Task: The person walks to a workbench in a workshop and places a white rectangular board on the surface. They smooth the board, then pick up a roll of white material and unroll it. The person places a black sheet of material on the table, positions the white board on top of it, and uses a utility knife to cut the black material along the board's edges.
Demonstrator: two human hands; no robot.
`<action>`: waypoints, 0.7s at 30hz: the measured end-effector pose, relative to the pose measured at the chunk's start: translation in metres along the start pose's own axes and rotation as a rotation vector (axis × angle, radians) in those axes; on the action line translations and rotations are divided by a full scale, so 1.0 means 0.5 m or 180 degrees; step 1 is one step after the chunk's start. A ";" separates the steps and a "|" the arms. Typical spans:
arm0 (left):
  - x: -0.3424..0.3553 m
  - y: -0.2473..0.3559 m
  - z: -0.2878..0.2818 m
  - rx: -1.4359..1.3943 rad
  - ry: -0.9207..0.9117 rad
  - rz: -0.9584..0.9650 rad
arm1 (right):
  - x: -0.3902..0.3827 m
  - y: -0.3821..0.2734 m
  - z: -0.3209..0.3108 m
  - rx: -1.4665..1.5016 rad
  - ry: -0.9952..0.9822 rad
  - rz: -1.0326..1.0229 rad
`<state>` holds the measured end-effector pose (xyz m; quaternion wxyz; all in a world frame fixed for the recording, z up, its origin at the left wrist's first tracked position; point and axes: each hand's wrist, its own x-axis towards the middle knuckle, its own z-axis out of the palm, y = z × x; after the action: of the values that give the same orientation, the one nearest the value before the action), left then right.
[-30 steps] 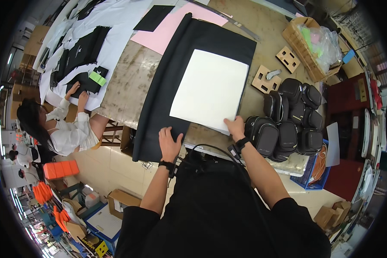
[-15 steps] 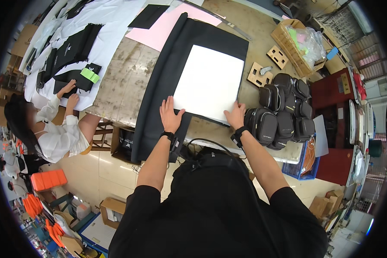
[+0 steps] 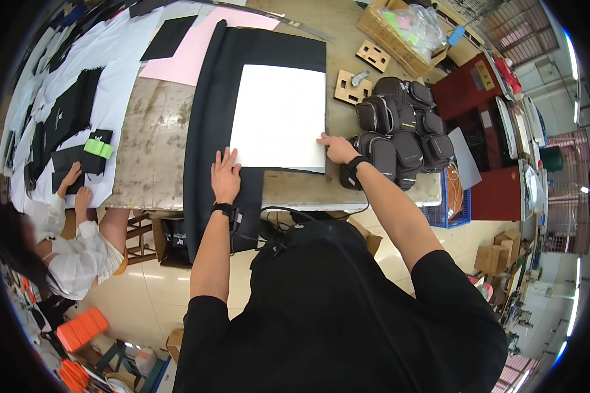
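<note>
A white square sheet (image 3: 278,114) lies on black fabric (image 3: 206,118), whose left side is rolled and whose lower end hangs over the table edge. My left hand (image 3: 225,177) lies flat with fingers spread at the sheet's lower left corner, resting partly on the fabric. My right hand (image 3: 336,149) holds the sheet's right edge near its lower end, fingers closed on it. Just to the right sits a pile of several black zippered pouches (image 3: 390,157).
The table (image 3: 151,134) also holds pink sheets (image 3: 180,65), a metal ruler (image 3: 288,24), wooden blocks (image 3: 353,87) and a wicker basket (image 3: 393,36). A co-worker (image 3: 69,255) sits at left handling black pieces on white material. A blue crate (image 3: 459,216) stands at right.
My left hand moved up from the fabric to the sheet's corner. My right hand shifted up along the sheet's right edge. The view turned, so the table appears farther left.
</note>
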<state>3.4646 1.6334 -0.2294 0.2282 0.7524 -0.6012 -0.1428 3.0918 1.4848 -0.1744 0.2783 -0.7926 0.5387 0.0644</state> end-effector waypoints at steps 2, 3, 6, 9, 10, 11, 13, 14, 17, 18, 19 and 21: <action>0.002 -0.011 -0.001 -0.0338 -0.0025 -0.0063 | -0.002 0.004 0.004 0.0070 -0.0068 0.0066; 0.004 -0.013 0.000 -0.0499 -0.0033 -0.0092 | -0.002 0.006 0.007 0.0111 -0.0096 0.0091; 0.010 -0.013 0.007 -0.0621 -0.0057 -0.0135 | -0.005 0.019 0.034 0.0202 0.0044 0.0044; 0.005 -0.012 0.015 -0.0619 -0.0012 -0.0220 | -0.011 0.025 0.052 0.0280 0.0112 0.0023; 0.008 -0.010 0.018 -0.0631 0.0031 -0.0236 | -0.009 0.027 0.052 0.0303 0.0147 0.0021; 0.008 -0.012 0.017 -0.0630 0.0084 -0.0267 | -0.005 0.023 0.055 0.0330 0.0172 0.0000; 0.003 -0.011 0.020 -0.0638 0.0081 -0.0272 | -0.013 0.020 0.060 0.0272 0.0209 0.0036; 0.002 -0.012 0.017 -0.0627 0.0091 -0.0284 | -0.016 0.015 0.064 0.0249 0.0224 0.0034; 0.002 -0.007 0.013 -0.0721 0.0076 -0.0369 | -0.031 0.003 0.058 0.0253 0.0266 0.0077; 0.009 -0.004 0.012 -0.0692 0.0163 -0.0314 | -0.032 0.007 0.056 0.0251 0.0296 0.0080; 0.013 -0.010 0.000 -0.0712 0.0174 -0.0420 | -0.028 -0.004 0.066 0.0270 0.0358 0.0012; 0.037 0.010 0.001 -0.0884 0.0145 -0.0530 | -0.026 0.014 0.069 0.0223 0.0525 -0.0021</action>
<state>3.4643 1.6143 -0.2262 0.3310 0.7638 -0.5060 -0.2259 3.0870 1.5112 -0.2008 0.2608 -0.7868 0.5590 -0.0209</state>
